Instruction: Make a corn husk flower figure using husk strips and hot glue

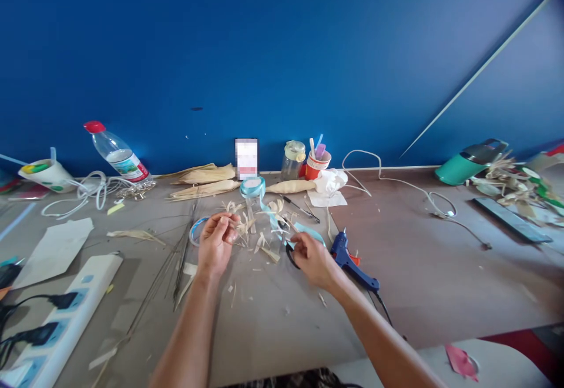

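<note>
My left hand [218, 238] is raised over the table with thumb and fingers pinched together. Whatever sits in that pinch is too small to make out. Just right of its fingertips lie pale corn husk pieces [244, 226], cut into fringes. My right hand [311, 256] has its fingers closed at the black handle of a pair of scissors [291, 256], whose blades point away from me among the scraps. Light blue ribbon [267, 206] trails from a ribbon roll [252, 186] toward the scissors. More blue ribbon lies beyond my right hand.
A blue glue gun [352, 262] lies right of my right hand. Thin wires [180, 253] and a power strip [70, 317] are to the left. Along the wall stand a bottle [118, 156], a phone [247, 159], a jar [293, 159] and a red cup [316, 166], near whole husks [205, 190].
</note>
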Motion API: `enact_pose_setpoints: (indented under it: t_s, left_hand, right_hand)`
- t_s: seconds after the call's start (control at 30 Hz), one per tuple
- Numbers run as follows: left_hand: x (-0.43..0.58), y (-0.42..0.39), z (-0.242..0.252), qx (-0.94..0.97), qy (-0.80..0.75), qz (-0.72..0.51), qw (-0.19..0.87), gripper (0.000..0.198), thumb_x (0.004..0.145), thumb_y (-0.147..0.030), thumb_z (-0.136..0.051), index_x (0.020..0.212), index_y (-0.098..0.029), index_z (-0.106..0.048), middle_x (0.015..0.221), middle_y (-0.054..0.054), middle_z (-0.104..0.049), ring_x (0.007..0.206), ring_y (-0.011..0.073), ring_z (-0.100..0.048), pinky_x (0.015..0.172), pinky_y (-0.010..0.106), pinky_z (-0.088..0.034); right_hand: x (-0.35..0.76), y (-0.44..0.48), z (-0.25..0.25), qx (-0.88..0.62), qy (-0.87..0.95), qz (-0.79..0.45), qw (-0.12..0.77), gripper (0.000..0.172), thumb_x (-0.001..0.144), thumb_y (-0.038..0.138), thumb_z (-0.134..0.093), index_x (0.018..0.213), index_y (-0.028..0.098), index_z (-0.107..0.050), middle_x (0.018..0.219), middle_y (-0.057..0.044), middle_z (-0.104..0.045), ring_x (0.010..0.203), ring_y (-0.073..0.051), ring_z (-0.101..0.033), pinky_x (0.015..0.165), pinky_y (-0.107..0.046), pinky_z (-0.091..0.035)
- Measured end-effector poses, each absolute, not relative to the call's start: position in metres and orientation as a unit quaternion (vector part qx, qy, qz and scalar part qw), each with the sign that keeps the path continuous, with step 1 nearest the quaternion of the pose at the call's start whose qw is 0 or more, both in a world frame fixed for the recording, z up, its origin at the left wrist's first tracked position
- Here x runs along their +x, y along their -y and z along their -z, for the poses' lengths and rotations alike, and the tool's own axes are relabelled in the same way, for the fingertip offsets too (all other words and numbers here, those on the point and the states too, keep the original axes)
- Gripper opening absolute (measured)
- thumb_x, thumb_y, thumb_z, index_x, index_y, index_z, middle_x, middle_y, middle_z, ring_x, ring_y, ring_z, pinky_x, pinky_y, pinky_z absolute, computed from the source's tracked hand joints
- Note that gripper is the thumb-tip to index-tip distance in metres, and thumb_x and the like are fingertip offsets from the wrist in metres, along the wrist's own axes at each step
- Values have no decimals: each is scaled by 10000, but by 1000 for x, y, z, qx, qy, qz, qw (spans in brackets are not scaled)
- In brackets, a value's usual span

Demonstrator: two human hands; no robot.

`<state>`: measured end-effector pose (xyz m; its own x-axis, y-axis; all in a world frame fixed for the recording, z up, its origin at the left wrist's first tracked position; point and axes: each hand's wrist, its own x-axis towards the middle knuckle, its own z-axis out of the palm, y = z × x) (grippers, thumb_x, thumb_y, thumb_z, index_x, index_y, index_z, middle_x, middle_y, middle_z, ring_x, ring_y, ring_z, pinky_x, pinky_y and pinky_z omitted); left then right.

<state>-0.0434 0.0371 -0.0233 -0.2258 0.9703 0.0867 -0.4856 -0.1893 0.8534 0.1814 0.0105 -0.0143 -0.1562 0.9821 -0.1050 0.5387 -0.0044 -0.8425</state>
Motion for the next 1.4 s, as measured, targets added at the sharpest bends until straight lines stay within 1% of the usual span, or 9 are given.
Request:
enact_pose_setpoints:
  t_s: [0.13,0.23,0.33,0.53,0.7,0.87,1.13,1.3,1.4]
  left_hand:
    - [-37,-36,25,369,-419,-662,500,186,687,-318,-695,765,-163,-630,898,55,-674,474,38,-416,487,220,-354]
    - [-35,-35,26,377,-452,-662,464,215,678,-339,-700,772,-154,-643,784,37,-648,503,57,-434,491,219,-353]
    - [-36,-33,23,349,-399,-662,530,196,721,-344,-665,806,-174,-624,741,17,-649,454,35,-380,506,217,-354]
    - [-33,-27,15,371,-378,-585,613,182,758,-334,-641,775,-155,-608,1072,97,-660,458,17,-351,490,220,-320]
    - [-27,-26,17,418,-404,-556,594,186,779,-335,-614,777,-149,-621,1175,101,-611,468,12,-345,492,224,-301]
    - [-27,-29,23,419,-427,-558,574,195,730,-334,-658,762,-145,-627,977,56,-643,481,25,-369,498,217,-306]
    - [-26,-29,23,411,-425,-573,567,233,768,-381,-621,774,-160,-548,624,-38,-533,466,46,-378,491,202,-289]
    - [-24,-27,19,390,-409,-575,591,270,738,-373,-662,875,-150,-597,707,-2,-553,604,88,-477,616,233,-375]
    - [-24,-26,16,385,-369,-574,622,265,735,-284,-679,959,-163,-606,814,23,-581,690,105,-520,703,258,-400]
  right_hand:
    - [195,-16,-2,-472,469,-620,416,328,699,263,-590,1014,181,-547,672,27,-509,515,-91,-425,482,-222,-335]
    - [205,-17,-13,-363,391,-707,463,378,681,314,-649,1034,195,-589,693,21,-501,472,-59,-352,501,-238,-323]
    - [211,-20,-13,-310,368,-745,462,387,663,386,-653,1006,211,-617,689,22,-490,437,-48,-297,496,-251,-319]
    - [204,-30,-4,-333,407,-690,497,374,695,403,-590,1010,201,-594,676,26,-476,440,-52,-289,488,-245,-331]
    - [201,-38,-13,-481,567,-511,431,488,703,272,-587,1177,181,-509,767,5,-545,616,-106,-491,557,-235,-395]
    - [213,-47,-26,-527,601,-457,391,465,721,254,-529,1173,143,-526,762,-1,-558,615,-102,-492,561,-223,-394]
    - [245,-47,-51,-569,701,-392,175,273,705,200,-526,951,178,-643,526,51,-515,481,-94,-437,480,-211,-326]
    - [282,-40,-71,-550,727,-388,132,227,762,245,-545,975,212,-616,564,31,-550,499,-104,-460,476,-215,-327]
    - [297,-33,-79,-546,670,-459,204,257,772,313,-594,1010,217,-597,679,-2,-579,580,-111,-490,503,-212,-354]
